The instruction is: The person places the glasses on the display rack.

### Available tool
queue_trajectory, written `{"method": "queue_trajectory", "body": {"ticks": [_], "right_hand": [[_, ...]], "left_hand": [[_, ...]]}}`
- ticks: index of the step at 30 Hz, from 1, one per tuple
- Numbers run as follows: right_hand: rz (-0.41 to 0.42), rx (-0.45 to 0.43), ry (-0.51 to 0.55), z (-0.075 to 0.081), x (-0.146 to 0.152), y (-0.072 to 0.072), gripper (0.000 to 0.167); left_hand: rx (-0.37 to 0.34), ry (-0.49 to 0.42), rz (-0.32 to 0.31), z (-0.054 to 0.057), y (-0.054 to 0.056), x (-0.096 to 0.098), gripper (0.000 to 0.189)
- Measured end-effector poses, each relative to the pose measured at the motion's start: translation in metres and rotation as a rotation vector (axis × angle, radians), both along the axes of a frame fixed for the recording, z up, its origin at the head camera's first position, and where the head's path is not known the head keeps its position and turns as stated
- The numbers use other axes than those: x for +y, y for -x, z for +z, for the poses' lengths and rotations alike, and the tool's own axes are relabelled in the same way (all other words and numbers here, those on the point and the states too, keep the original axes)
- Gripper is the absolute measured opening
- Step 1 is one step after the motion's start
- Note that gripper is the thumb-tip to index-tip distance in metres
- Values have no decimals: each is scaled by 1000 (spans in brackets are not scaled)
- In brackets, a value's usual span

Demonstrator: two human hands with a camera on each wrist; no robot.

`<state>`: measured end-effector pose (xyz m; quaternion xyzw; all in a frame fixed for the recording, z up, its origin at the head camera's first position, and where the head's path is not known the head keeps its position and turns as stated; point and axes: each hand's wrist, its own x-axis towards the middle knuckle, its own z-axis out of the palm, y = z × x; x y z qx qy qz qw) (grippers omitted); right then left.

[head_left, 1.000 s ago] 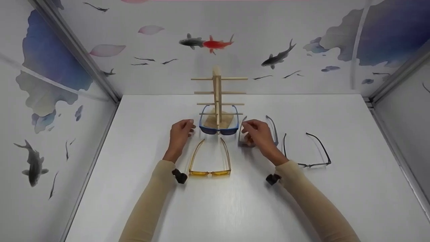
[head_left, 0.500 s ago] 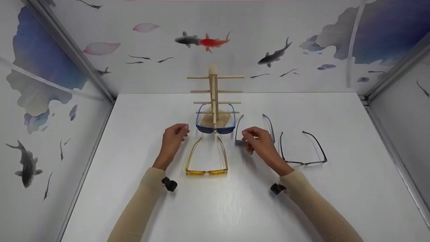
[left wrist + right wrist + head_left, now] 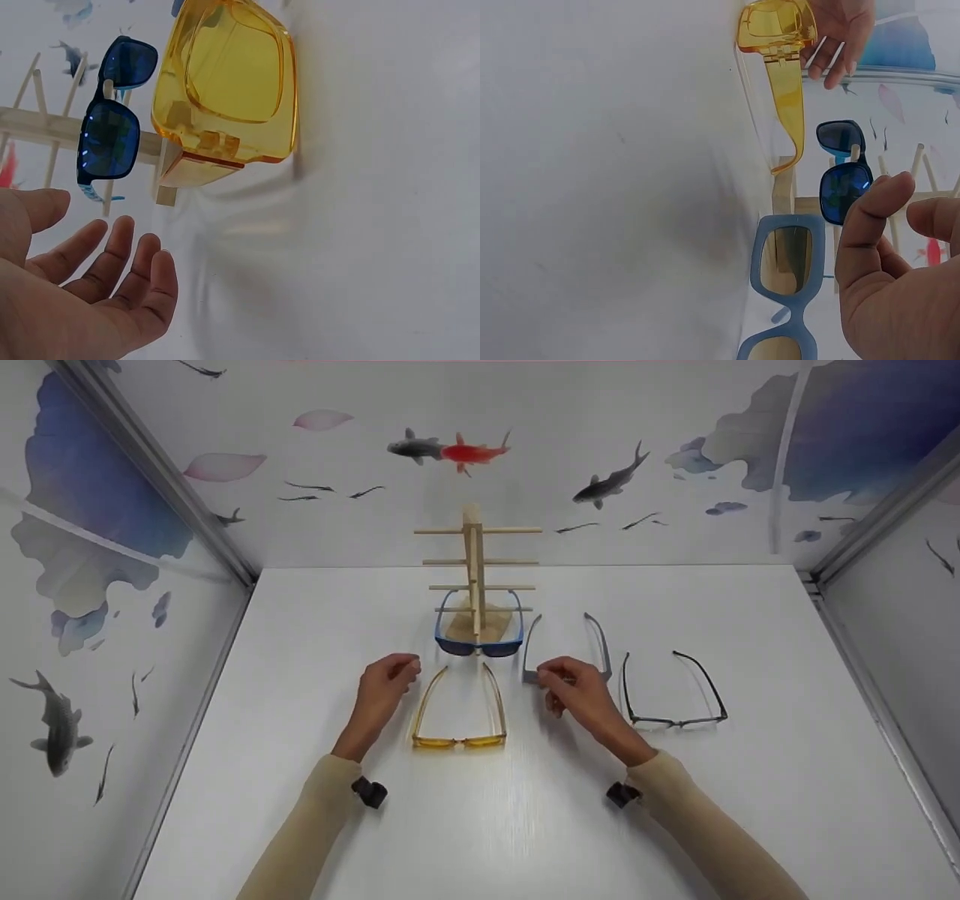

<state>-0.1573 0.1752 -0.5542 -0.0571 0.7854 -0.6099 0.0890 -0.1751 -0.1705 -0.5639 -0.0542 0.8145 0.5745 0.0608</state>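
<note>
My left hand (image 3: pixel 381 690) hovers left of the yellow glasses (image 3: pixel 459 743), its fingers loosely bent and holding nothing. In the left wrist view, its thumb stands apart from the fingers. My right hand (image 3: pixel 581 690) is over the front of the grey-blue glasses (image 3: pixel 529 676), hiding part of them in the head view. The right wrist view shows nothing between its thumb and bent fingers, and the grey-blue frame (image 3: pixel 817 247) apart from them. Blue sunglasses (image 3: pixel 478 648) with dark lenses hang on the lowest pegs of a wooden display rack (image 3: pixel 473 577).
Black-rimmed glasses (image 3: pixel 679 723) lie unfolded on the white table (image 3: pixel 495 825), right of the right hand. Above the blue sunglasses, several pegs of the rack hold nothing. Walls painted with fish (image 3: pixel 472 452) enclose the back and sides.
Both hands have drawn back toward the person: the left away from the blue sunglasses, the right down across the grey-blue glasses' front. The view has shifted slightly; the glasses stay in place.
</note>
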Motion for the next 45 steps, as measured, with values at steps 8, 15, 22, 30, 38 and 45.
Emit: {"method": "queue_trajectory", "body": {"ticks": [8, 15, 22, 30, 38, 45], "right_hand": [[39, -23, -27, -5, -5, -11, 30], [60, -19, -48, -12, -7, -15, 30], [83, 0, -58, -16, -7, -17, 29], [112, -20, -76, -20, -9, -21, 27], [146, -38, -66, -27, -11, -26, 29], [189, -42, -63, -31, -14, -31, 29]], "left_hand": [[0, 16, -34, -1, -16, 0, 38], [8, 43, -32, 3, -26, -3, 36], [-11, 41, -43, 3, -33, -6, 36], [-10, 73, -58, 1, -43, -8, 34], [-26, 43, -78, 1, -54, -10, 34], [-43, 21, -83, -3, -61, -12, 33]]}}
